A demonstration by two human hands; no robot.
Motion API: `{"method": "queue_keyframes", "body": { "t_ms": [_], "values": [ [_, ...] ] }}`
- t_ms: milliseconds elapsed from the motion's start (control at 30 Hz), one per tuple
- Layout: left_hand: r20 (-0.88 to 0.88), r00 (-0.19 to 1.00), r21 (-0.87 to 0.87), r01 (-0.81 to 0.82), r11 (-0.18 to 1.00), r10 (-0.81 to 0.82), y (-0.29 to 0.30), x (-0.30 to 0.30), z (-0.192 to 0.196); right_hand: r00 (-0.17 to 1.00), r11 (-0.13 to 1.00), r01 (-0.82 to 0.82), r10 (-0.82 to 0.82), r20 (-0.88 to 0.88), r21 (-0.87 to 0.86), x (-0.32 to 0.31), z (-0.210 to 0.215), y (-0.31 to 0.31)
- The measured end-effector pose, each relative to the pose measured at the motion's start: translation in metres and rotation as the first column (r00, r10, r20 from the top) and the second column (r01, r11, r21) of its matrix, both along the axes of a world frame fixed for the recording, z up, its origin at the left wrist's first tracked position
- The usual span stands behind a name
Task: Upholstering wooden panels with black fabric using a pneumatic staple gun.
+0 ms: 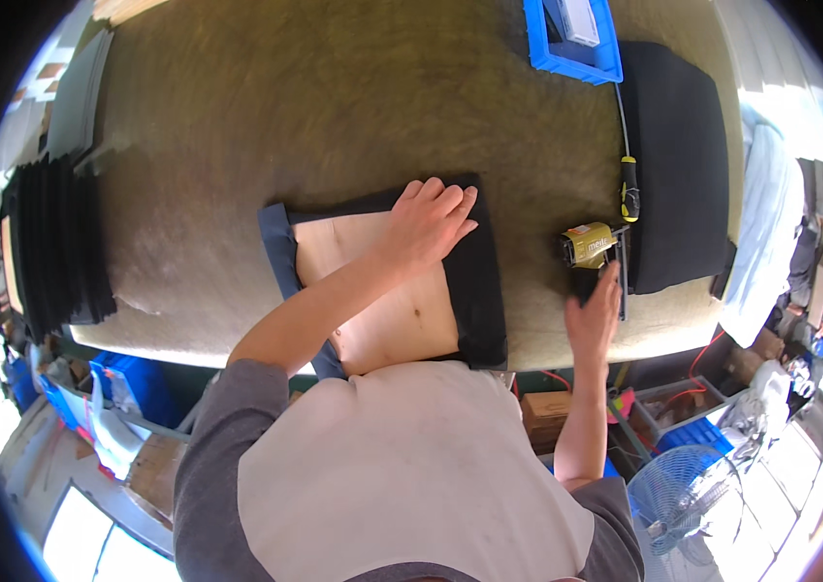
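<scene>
In front of me lies a pale wooden board [397,325] with black fabric [477,291] folded over its edges. The strip along the left side [280,247] looks bluish where light hits it. My left hand [431,221] reaches across the board to its far right corner, its bent fingers closed on the folded fabric there. To the right stands a staple gun [591,245] with a gold-coloured body and black parts. My right hand [596,308] is at its dark grip, with fingers stretched out and thumb apart; whether they touch the grip is hard to tell.
A screwdriver [629,189] with a yellow-black handle lies beyond the staple gun, beside a black padded panel [678,170]. A blue bin [576,66] stands at the far right. Black pieces are stacked [57,247] at the left edge. A fan [683,500] stands below right.
</scene>
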State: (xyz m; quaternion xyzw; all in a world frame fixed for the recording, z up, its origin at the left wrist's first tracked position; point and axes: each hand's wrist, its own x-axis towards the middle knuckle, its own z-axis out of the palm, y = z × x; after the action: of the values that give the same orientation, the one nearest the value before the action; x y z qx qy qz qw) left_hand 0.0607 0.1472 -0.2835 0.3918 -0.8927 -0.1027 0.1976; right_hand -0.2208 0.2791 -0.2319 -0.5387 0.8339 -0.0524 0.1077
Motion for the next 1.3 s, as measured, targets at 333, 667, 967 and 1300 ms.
{"method": "queue_keyframes", "body": {
  "t_ms": [333, 667, 967, 1300],
  "values": [
    [-0.020, 0.999, -0.052, -0.031, 0.998, 0.030, 0.007, -0.002, -0.016, 0.423, 0.988, 0.048, -0.152, 0.893, 0.145, 0.032, 0.072, -0.078],
    [-0.074, 0.997, -0.018, -0.004, 1.000, 0.002, 0.007, -0.004, -0.013, 0.569, 0.936, -0.151, -0.180, 0.802, 0.317, 0.072, 0.048, -0.116],
    [-0.129, 0.991, -0.036, 0.016, 0.999, -0.020, 0.009, 0.007, -0.014, 0.724, 0.924, -0.251, -0.018, 0.690, 0.288, 0.075, 0.045, -0.108],
    [-0.237, 0.505, 0.054, -0.846, 0.530, 0.830, 0.070, 0.169, 0.012, 0.654, 0.620, -0.753, 0.741, -0.153, -0.221, 0.118, 0.081, -0.115]
  ]
}}
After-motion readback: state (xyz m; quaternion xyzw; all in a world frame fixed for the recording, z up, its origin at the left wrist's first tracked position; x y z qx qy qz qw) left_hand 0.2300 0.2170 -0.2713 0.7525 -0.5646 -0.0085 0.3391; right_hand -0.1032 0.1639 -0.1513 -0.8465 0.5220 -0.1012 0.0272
